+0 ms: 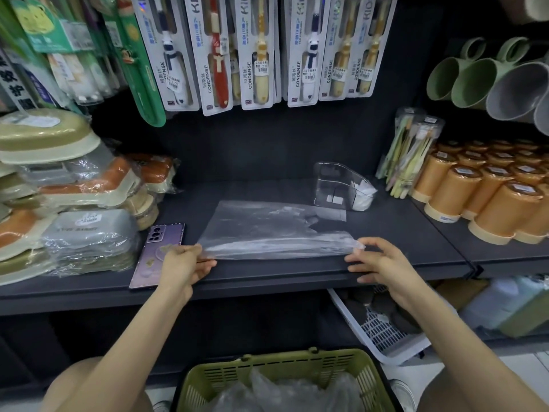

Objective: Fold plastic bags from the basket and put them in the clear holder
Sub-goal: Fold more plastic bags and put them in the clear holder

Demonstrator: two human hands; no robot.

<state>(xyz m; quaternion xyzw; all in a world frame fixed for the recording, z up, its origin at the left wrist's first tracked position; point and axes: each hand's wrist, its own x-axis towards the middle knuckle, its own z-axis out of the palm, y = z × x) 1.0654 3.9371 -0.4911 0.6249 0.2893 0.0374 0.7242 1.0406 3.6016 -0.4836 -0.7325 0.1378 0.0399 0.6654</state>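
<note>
A clear plastic bag (pixel 267 227) lies spread flat on the dark shelf (pixel 386 233), its near edge lifted into a fold. My left hand (pixel 184 267) pinches the bag's near left corner. My right hand (pixel 375 260) pinches the near right end by the handles. The clear holder (pixel 332 185) stands at the back right of the shelf with a folded white bag in its front pocket. Below, the green basket (pixel 297 370) holds several crumpled clear bags (pixel 282 394).
A purple phone (pixel 154 254) lies on the shelf left of the bag. Wrapped soap dishes (pixel 83 203) are stacked at the left, orange cups (pixel 487 197) at the right. Toothbrush packs (pixel 255 55) hang above. A white basket (pixel 380 325) juts from the lower shelf.
</note>
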